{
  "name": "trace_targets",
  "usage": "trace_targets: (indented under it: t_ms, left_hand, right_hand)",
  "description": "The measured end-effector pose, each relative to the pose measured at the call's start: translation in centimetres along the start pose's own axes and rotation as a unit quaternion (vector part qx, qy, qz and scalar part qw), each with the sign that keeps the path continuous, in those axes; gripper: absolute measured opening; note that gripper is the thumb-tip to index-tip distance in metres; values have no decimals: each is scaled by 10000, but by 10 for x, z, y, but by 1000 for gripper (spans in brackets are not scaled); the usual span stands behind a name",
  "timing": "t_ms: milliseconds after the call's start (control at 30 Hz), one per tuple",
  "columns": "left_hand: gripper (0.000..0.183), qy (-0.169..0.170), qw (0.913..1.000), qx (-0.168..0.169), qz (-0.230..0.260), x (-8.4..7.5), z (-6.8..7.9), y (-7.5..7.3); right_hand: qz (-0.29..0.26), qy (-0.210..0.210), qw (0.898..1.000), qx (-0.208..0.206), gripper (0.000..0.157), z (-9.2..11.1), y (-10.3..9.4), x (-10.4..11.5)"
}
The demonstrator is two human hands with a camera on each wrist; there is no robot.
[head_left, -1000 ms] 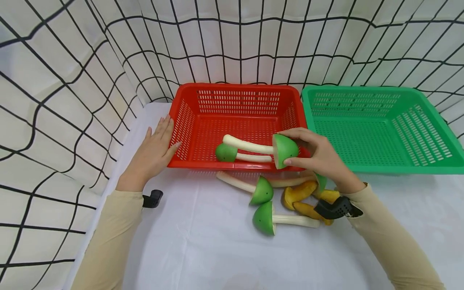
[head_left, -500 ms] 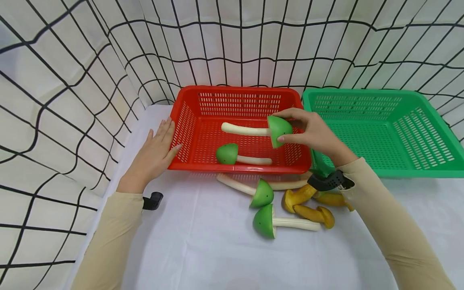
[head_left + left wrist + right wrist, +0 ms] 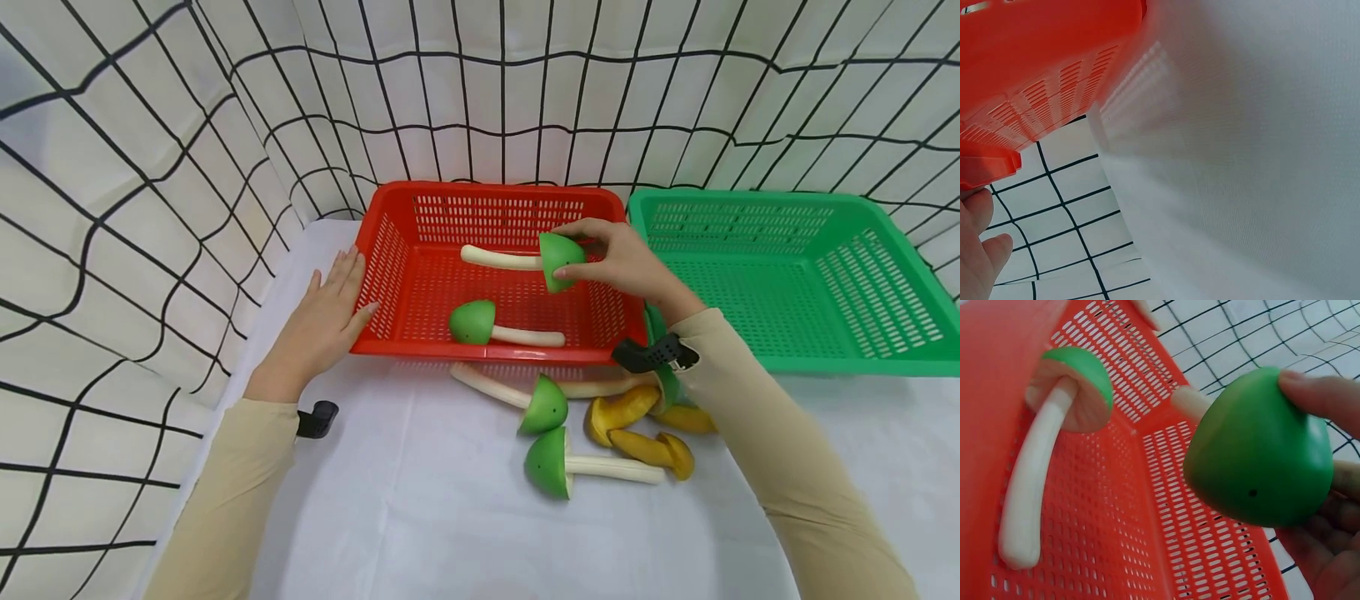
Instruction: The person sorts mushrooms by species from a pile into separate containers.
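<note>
My right hand (image 3: 611,258) pinches the green cap of a toy mushroom (image 3: 558,260) over the red basket (image 3: 483,353), its white stem pointing left. In the right wrist view, thumb and fingers grip that cap (image 3: 1260,450) from the side. Another green-capped mushroom (image 3: 472,322) lies inside the basket along the near wall, and it shows again in the right wrist view as a white-stemmed mushroom (image 3: 1029,487). My left hand (image 3: 318,321) rests with extended fingers against the basket's left side. In the left wrist view only part of the left hand (image 3: 982,244) shows, at the rim.
A green basket (image 3: 795,365) stands to the right of the red one. In front lie green-capped mushrooms (image 3: 547,463), one partly behind the right wrist, and several yellow mushrooms (image 3: 648,450). Black-and-white grid cloth (image 3: 502,92) rises behind and at the left.
My right hand has carried the mushroom from the red basket's near rim back and slightly left, over its far half. The left hand stays on the basket's side.
</note>
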State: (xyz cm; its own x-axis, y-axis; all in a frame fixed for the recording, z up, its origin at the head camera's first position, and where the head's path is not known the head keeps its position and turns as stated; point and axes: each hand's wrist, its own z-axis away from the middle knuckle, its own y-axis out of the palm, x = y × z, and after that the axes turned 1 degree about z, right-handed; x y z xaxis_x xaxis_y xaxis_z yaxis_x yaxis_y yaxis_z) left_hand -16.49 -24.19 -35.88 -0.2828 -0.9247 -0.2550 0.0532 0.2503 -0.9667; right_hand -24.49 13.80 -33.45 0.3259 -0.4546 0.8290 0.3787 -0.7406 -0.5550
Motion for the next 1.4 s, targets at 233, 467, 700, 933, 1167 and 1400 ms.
trace_targets:
  t_ms: [233, 467, 700, 933, 1167, 1400]
  left_hand:
    - [68, 38, 10000, 34, -25, 0, 2, 4]
    - [68, 54, 10000, -37, -66, 2, 0, 2]
    - [67, 151, 9998, -87, 9, 1, 1, 3]
    - [68, 127, 9998, -108, -98, -1, -1, 5]
    - [68, 134, 9998, -132, -119, -2, -1, 1]
    - [68, 166, 9997, -174, -92, -1, 2, 0]
  right_hand:
    - [390, 340, 9984, 241, 54, -4, 10, -4]
    - [647, 358, 9968, 296, 49, -21, 3, -5]
    - [841, 385, 9949, 394, 50, -34, 5, -10]
    - [965, 474, 9900, 909, 52, -38, 11, -10]
    - [950, 576, 9859, 1254, 52, -41, 16, -13]
    - [1211, 596, 9780, 1588, 53, -41, 20, -15]
